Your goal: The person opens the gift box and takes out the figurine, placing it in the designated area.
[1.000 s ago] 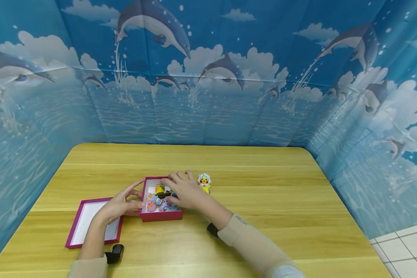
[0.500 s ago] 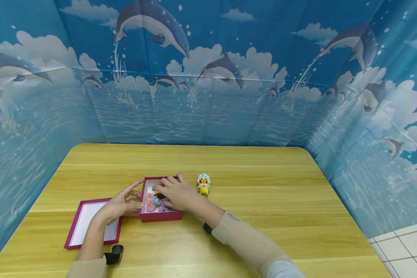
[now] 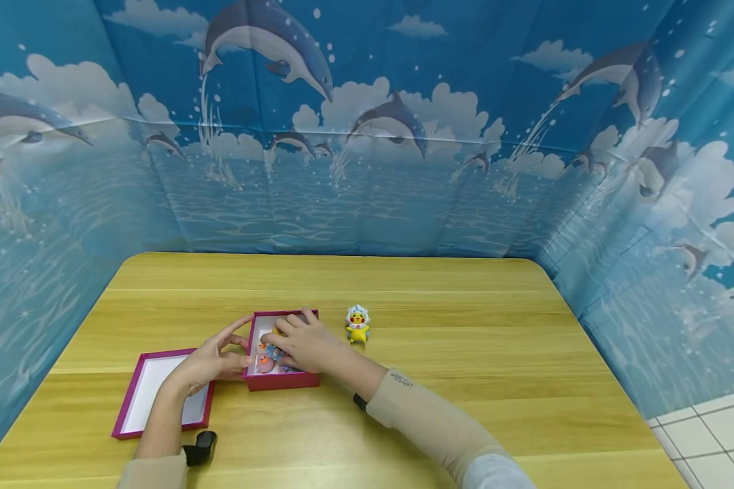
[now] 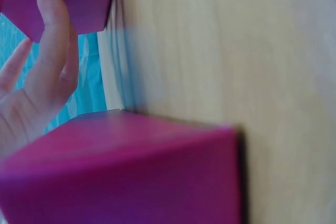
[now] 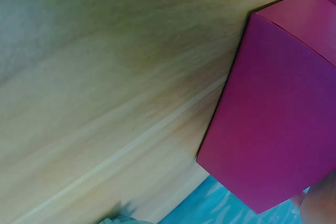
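A magenta box [image 3: 281, 382] with a white inside stands on the table, holding several small toy figures. My left hand [image 3: 211, 360] rests its fingertips and thumb against the box's left wall; in the left wrist view the thumb [image 4: 52, 19] touches the outer side. My right hand [image 3: 312, 346] reaches over the right wall, fingers down among the figures. A pink bird-like figure [image 3: 265, 365] and a light-blue figure [image 3: 274, 352] show beside those fingers. The right fingertips are partly hidden, and I cannot tell whether they hold a figure. In the right wrist view the box wall [image 5: 278, 108] hides most of that hand.
The magenta lid [image 3: 153, 387] lies inside-up left of the box, under my left forearm. A yellow figure with a white hood [image 3: 358, 326] stands right of the box. Black wrist mounts [image 3: 202, 447] sit at both cuffs. A dolphin-print curtain [image 3: 367, 190] surrounds the wooden table.
My right hand has moved left and deeper over the box, covering more of the figures; the hooded yellow figure now shows in full. The left hand stays against the box.
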`<state>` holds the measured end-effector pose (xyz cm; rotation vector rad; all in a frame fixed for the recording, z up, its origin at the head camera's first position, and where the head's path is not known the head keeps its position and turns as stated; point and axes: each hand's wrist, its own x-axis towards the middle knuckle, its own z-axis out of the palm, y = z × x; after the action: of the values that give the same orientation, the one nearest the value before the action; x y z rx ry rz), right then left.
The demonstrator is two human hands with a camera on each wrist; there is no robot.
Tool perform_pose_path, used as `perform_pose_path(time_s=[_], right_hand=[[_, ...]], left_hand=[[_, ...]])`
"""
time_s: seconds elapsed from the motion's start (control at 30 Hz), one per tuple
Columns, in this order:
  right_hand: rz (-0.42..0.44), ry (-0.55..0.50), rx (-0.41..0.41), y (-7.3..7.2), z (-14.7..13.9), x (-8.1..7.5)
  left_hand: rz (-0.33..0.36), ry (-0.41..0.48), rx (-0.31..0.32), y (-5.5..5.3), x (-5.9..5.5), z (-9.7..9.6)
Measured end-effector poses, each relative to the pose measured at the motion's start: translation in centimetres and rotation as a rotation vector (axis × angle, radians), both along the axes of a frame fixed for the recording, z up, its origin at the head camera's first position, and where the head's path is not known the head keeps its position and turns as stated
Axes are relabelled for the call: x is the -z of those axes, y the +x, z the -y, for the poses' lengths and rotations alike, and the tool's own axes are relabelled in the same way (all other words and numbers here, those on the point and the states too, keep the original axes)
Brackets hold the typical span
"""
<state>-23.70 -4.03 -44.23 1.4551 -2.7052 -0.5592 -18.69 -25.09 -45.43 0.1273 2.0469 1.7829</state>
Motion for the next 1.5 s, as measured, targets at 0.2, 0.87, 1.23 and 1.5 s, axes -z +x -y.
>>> perform_pose_path(time_s=[0.2, 0.87, 1.23, 1.5], right_hand=[[-0.001, 0.002, -0.005, 0.06, 0.19, 0.12], [-0.018, -0.019, 0.007, 0.07, 0.39, 0.67], [-0.004, -0.052, 0.017, 0.07, 0.4, 0.67], [-0.003, -0.049, 0.028, 0.09, 0.48, 0.66]], left_hand=[[0.005, -0.008, -0.01, 0.02, 0.19, -0.02], [0.011, -0.005, -0.008, 0.06, 0.25, -0.05], [0.014, -0.001, -0.015, 0.07, 0.3, -0.01], [0.009, -0.003, -0.015, 0.05, 0.32, -0.01]])
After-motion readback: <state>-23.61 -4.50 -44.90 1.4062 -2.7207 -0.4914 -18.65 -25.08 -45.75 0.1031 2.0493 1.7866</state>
